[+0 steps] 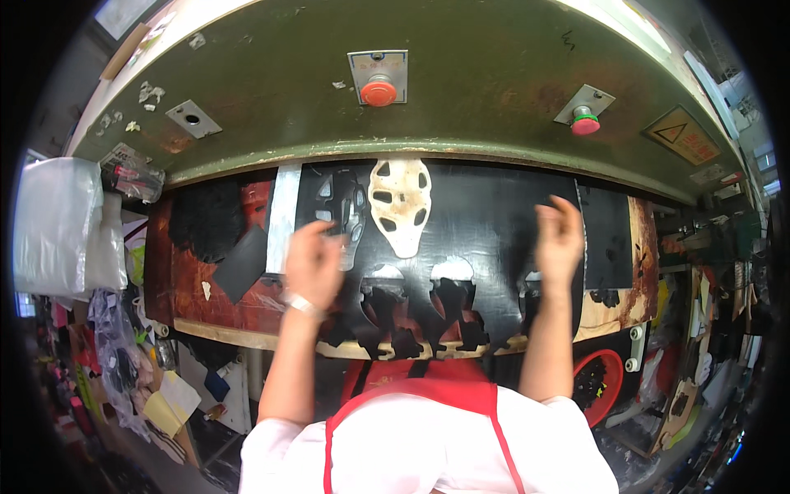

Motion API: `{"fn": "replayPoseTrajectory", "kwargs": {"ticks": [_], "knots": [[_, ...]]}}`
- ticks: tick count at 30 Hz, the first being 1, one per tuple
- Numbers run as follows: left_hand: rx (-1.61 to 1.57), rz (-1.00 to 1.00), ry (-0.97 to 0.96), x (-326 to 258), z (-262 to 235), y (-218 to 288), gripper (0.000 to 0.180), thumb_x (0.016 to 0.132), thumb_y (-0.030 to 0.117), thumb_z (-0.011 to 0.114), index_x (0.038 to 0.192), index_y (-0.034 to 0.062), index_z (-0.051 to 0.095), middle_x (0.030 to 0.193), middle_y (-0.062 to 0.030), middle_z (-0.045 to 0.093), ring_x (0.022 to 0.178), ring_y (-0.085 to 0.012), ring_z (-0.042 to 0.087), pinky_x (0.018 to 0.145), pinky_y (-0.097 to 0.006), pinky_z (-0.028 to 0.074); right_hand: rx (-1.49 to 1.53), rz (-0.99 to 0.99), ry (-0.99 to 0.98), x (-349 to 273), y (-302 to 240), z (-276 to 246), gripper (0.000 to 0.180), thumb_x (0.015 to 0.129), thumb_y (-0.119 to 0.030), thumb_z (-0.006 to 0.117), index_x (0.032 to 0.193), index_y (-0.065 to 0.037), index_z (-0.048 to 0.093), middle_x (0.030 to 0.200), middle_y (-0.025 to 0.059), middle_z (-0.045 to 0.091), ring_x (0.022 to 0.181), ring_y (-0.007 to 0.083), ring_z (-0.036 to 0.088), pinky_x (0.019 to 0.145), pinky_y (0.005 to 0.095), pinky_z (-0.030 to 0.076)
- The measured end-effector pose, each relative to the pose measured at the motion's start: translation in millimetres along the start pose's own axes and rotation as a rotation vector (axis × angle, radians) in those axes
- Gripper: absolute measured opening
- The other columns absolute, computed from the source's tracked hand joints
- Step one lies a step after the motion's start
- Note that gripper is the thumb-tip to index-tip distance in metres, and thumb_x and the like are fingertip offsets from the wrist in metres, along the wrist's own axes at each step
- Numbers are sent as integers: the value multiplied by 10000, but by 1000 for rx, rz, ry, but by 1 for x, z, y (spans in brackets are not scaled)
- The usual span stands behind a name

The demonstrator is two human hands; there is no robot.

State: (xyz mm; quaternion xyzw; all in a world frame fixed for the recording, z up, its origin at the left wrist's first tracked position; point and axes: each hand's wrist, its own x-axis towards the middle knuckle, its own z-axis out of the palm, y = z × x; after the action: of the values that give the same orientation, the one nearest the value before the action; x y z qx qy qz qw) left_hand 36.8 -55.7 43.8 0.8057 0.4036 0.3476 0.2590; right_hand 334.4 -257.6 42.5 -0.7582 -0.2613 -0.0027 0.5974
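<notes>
A black sheet (pixel 494 206) lies across the work table under the green machine front. On it rests a cream, tapered flat plate (pixel 401 235) with several openings, probably a cutting die. My left hand (pixel 315 267), a bracelet at its wrist, hovers by a similarly shaped dark piece (pixel 354 218) left of the plate; motion smears its fingers. Over the sheet's right side my right hand (pixel 559 239) is raised, thumb and fingers apart, with nothing visible in it. Ragged cut-outs (pixel 453 300) run along the sheet's near edge.
Above the table, the green machine front (pixel 288 90) carries a red push button (pixel 378 92) and another button (pixel 585 123) at right. Black scraps (pixel 206 218) lie at left. Clear plastic bags (pixel 58 226) hang far left. A red bucket (pixel 613 383) stands below right.
</notes>
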Motion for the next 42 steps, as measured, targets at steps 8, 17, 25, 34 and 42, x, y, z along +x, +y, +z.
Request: {"fn": "replayPoseTrajectory", "kwargs": {"ticks": [8,17,25,34,42], "knots": [[42,422,-299,-25,82,58,240,711,152,747,823,64,553,854,-92,519,831,-280,527,722,-393,406,-138,135,-319,-78,-23,59,416,863,-59,657,1261,-19,541,1134,157,633,1045,204,607,891,320,493],[-536,265,-1232,-58,-24,56,96,831,165,706,824,72,683,780,-69,682,717,-206,668,642,-320,515,-82,180,-319,-121,-43,43,485,788,-106,733,1228,2,560,1149,172,622,1157,289,562,942,380,474],[205,232,-393,-97,-46,3,529,793,113,700,1290,50,527,1367,-186,462,1253,-363,452,1039,-498,344,-337,-202,-437,-172,-68,110,994,566,-143,849,1421,-78,346,1363,371,262,1292,551,237,1053,582,305],[423,194,-515,-125,-52,-19,636,836,184,657,1408,59,412,1506,-189,300,1407,-340,275,1131,-557,166,819,521,-400,-124,-78,29,877,657,61,769,1398,-71,318,1165,171,580,1063,227,592,871,313,499],[425,200,-540,-118,-51,-20,644,825,157,659,1411,64,408,1509,-190,290,1413,-343,258,1142,-552,135,440,242,-320,-133,-73,-11,830,603,105,757,1308,-57,348,1231,143,506,1120,227,551,943,338,471]]}}
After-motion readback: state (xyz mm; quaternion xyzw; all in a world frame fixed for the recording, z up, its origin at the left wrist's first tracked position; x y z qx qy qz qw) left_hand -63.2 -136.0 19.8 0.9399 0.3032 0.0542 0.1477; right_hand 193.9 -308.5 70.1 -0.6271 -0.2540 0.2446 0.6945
